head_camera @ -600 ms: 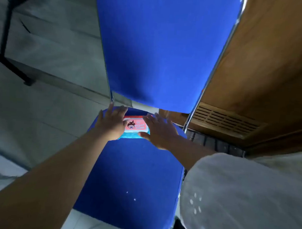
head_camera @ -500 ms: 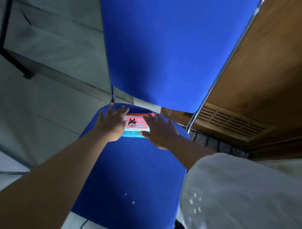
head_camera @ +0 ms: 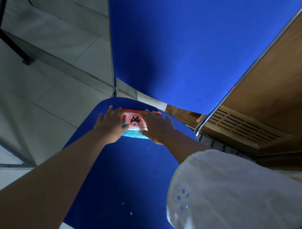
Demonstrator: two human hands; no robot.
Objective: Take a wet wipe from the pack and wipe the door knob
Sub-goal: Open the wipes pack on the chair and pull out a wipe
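A pack of wet wipes, pink and teal with a dark cartoon figure on its label, lies flat at the back of a blue chair seat. My left hand rests over the pack's left end with fingers spread. My right hand lies over its right end, fingers spread too. Both hands press on the pack from above, and only its middle shows between them. No wipe is out of the pack. The door knob is out of view.
The chair's blue backrest rises right behind the pack, framed by chrome tubes. A wooden door with a louvred vent stands to the right. Grey floor tiles and a black stand leg lie to the left.
My right hand has slid further left over the pack, covering more of its label. The view has tipped slightly; my left hand stays on the pack's left end.
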